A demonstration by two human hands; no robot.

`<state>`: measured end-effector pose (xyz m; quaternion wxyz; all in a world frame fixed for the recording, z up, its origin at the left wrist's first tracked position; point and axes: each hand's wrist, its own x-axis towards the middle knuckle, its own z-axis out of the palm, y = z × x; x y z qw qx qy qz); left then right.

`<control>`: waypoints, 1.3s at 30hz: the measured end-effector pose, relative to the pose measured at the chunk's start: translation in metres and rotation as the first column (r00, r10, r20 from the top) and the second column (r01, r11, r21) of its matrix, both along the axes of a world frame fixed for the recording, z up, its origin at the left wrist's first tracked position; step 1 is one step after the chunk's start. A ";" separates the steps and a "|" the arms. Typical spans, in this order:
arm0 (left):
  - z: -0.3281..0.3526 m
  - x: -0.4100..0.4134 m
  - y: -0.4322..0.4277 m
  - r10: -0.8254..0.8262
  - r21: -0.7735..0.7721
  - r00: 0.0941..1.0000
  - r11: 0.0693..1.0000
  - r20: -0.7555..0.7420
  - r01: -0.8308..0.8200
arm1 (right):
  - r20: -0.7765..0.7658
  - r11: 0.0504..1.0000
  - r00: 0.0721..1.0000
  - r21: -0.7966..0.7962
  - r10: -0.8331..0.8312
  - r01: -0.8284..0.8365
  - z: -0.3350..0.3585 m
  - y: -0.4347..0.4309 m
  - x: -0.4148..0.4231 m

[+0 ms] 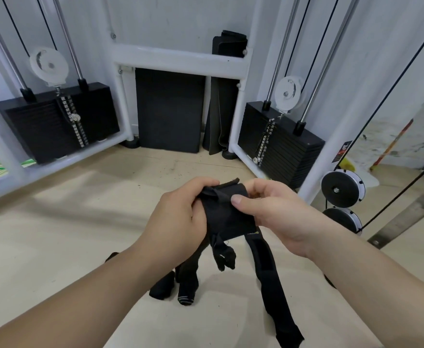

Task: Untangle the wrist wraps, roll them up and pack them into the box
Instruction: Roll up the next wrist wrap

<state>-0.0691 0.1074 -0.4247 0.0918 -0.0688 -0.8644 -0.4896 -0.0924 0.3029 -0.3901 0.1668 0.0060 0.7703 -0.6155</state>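
Both hands are closed on a black wrist wrap (228,217): its left edge is gripped by the left hand (180,217), and its right edge is pinched under the thumb of the right hand (276,212). A long tail (271,285) is hung from that wrap, more black wraps (178,285) are seen below it, and a weight stack (281,151) is set beyond it.

The wrist wraps (227,217) are black, one end grey-striped; weight stacks (285,156) black, frame (180,64) white, floor (80,209) beige.
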 end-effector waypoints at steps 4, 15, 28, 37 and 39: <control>0.001 0.001 0.001 -0.054 0.069 0.996 0.996 0.064 0.049 | -0.052 0.999 0.998 -0.004 -0.046 0.046 -0.005 -0.001 -0.001; 0.005 0.007 0.002 -0.216 0.272 0.934 0.952 0.285 0.137 | -0.038 0.986 0.986 -0.046 -0.161 0.159 -0.018 -0.010 -0.001; 0.007 0.005 0.002 -0.159 0.189 0.981 0.973 0.114 0.136 | 0.037 0.979 0.998 -0.197 -0.053 0.060 -0.016 -0.012 -0.002; -0.003 -0.002 -0.003 -0.060 0.101 0.997 0.993 -0.045 0.064 | 0.035 0.969 0.998 -0.241 -0.048 0.055 -0.016 -0.015 0.001; -0.005 -0.002 -0.004 -0.026 0.103 0.995 0.994 -0.097 0.036 | 0.025 0.968 0.999 -0.247 -0.044 0.048 -0.015 -0.015 0.001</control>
